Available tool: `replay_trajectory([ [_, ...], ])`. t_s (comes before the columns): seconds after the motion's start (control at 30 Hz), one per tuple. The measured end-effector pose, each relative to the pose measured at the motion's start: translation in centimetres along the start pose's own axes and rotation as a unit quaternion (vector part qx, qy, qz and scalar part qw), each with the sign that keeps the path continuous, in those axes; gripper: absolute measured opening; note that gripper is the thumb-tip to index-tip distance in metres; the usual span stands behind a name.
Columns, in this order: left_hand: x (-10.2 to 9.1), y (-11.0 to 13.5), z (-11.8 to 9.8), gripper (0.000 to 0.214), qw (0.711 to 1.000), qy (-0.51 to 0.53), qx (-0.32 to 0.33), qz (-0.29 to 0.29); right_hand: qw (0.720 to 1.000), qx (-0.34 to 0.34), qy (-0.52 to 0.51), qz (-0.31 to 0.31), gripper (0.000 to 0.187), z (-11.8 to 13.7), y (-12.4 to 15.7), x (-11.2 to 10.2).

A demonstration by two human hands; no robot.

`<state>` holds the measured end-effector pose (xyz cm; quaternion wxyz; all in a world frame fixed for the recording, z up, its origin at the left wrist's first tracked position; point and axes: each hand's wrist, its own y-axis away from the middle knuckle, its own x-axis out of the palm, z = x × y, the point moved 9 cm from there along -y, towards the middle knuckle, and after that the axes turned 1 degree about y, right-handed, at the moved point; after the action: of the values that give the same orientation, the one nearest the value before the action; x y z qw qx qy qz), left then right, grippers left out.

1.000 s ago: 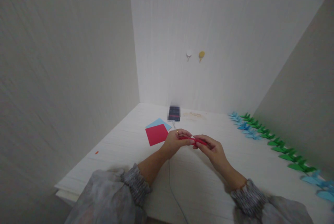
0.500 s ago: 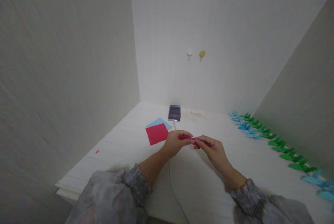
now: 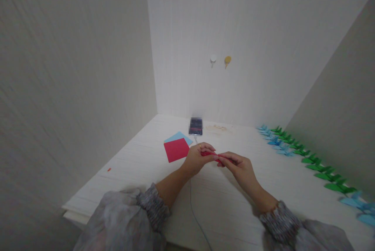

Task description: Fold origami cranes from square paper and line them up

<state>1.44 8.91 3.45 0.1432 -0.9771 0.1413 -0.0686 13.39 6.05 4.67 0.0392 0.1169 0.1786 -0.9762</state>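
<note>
A narrow piece of folded red paper [image 3: 208, 153] is pinched between my two hands above the white table. My left hand [image 3: 198, 159], with a ring on one finger, grips its left part between thumb and fingers. On the other side, my right hand [image 3: 238, 164] pinches the right part, the fingertips of both hands almost meeting. Much of the folded paper is hidden by the fingers. Just left of my left hand lies a flat red paper sheet [image 3: 176, 150], partly covering a light blue sheet [image 3: 179, 136].
A phone [image 3: 196, 127] stands near the back wall, its cable [image 3: 191, 204] running toward me under my left wrist. Rows of green folded paper cranes [image 3: 315, 161] and blue ones [image 3: 277, 141] line the right side. A small red scrap [image 3: 109, 170] lies at left.
My left hand's upper fingers have lifted slightly off the folded red paper. Both hands otherwise stay in nearly the same place, still pinching it.
</note>
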Motion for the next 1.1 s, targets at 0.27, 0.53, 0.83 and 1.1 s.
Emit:
replay_trajectory([
  [0.27,0.3,0.0,0.1,0.029,0.999,0.041,0.007,0.021,1.000,0.011,0.004,-0.004,0.018,0.1,0.1,0.0],
  [0.53,0.3,0.2,-0.6,0.028,0.998,0.056,0.014,0.022,0.996,0.044,-0.081,-0.019,0.019,-1.0,0.0,-0.3],
  [0.83,0.2,0.2,-0.7,0.030,0.997,0.070,0.011,0.010,0.997,0.025,-0.057,-0.035,0.020,-0.6,0.1,-0.6],
  [1.1,0.2,0.1,-0.5,0.030,0.998,0.057,0.010,0.017,1.000,0.005,0.012,-0.001,0.021,-0.5,-0.2,0.1],
])
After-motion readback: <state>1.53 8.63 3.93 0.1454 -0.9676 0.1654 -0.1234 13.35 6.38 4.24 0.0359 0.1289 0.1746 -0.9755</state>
